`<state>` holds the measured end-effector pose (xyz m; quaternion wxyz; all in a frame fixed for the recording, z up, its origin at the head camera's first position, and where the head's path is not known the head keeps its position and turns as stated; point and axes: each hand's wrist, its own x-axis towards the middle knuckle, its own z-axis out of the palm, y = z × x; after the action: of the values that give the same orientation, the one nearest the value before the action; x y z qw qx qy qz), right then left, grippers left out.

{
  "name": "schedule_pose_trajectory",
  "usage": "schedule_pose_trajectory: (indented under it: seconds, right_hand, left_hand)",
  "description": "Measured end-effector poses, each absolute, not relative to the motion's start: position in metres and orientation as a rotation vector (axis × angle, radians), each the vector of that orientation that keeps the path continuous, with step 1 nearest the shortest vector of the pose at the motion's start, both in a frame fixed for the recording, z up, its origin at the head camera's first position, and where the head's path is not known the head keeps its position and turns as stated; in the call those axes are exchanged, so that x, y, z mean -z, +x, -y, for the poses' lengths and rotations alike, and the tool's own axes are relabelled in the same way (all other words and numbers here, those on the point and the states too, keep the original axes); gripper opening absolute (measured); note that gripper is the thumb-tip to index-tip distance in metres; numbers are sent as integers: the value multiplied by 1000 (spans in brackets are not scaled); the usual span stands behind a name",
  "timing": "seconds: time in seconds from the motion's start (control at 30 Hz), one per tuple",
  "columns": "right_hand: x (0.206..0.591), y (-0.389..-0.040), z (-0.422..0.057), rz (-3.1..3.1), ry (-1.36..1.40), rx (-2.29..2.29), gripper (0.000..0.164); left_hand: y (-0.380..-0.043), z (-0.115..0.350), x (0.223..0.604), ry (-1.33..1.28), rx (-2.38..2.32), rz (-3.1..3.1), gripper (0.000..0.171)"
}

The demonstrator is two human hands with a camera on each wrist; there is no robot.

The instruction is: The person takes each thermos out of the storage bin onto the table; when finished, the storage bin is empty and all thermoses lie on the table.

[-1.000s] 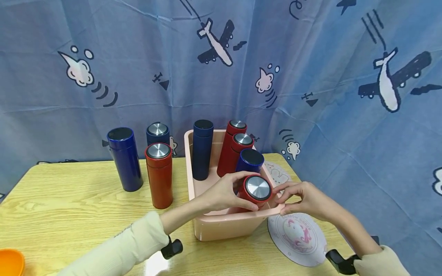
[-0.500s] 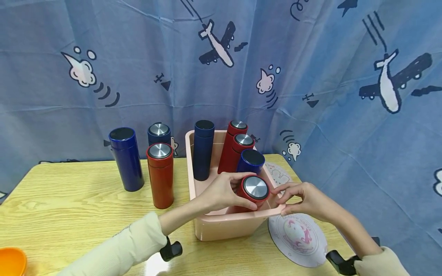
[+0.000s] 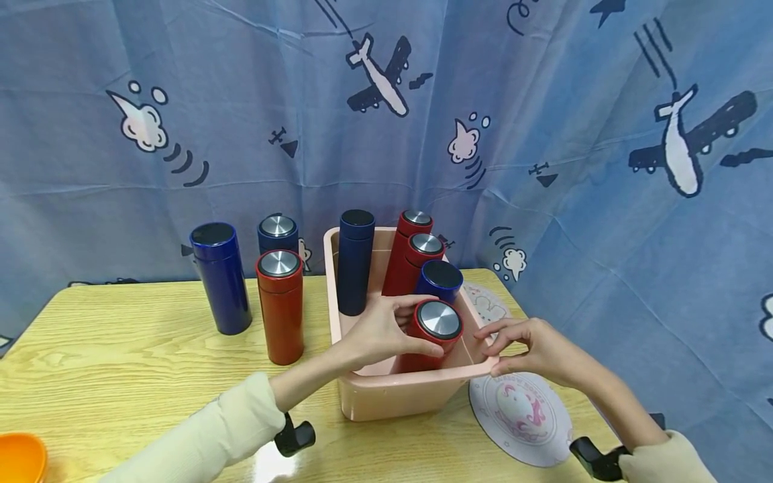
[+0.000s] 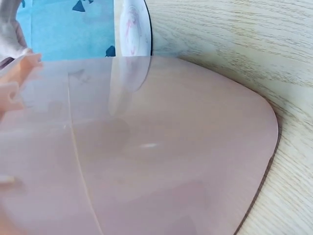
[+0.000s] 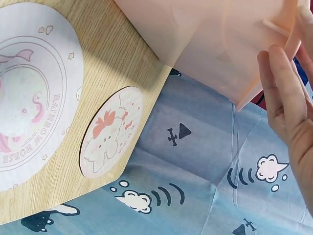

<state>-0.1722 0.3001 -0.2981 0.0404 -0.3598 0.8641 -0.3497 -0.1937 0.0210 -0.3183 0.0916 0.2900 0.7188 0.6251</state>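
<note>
My left hand [image 3: 380,332] grips a red thermos flask [image 3: 430,343] near its silver-topped lid, with fingers and thumb on either side. The flask stands inside a pink plastic bin [image 3: 392,396], its lower part hidden by the front wall. At the bin's front right corner, my right hand [image 3: 528,345] holds the rim between fingers and thumb. Also in the bin are a dark blue flask [image 3: 355,268], two more red flasks and a bright blue flask [image 3: 442,278]. The left wrist view is mostly filled by the bin's outer wall [image 4: 171,137].
Left of the bin, a blue flask [image 3: 220,288], a red flask [image 3: 280,315] and a darker blue flask [image 3: 276,235] stand on the wooden table [image 3: 139,349]. A round printed mat [image 3: 522,422] lies at right. An orange bowl [image 3: 21,456] sits front left. A curtain [image 3: 229,134] hangs behind.
My left hand has moved the red flask slightly left and back within the bin, away from the right front corner. The right hand stays on the rim.
</note>
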Motion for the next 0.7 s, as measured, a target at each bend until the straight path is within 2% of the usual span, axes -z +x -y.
schedule_pose_trajectory:
  seconds: [0.23, 0.7]
  right_hand:
    - [296, -171, -300, -2644, -1044, 1069, 15]
    - [298, -171, -299, -2664, -1105, 1065, 14]
  left_hand:
    - [-197, -10, 312, 789, -1854, -2113, 66]
    - [-201, 13, 286, 779, -1926, -2109, 67]
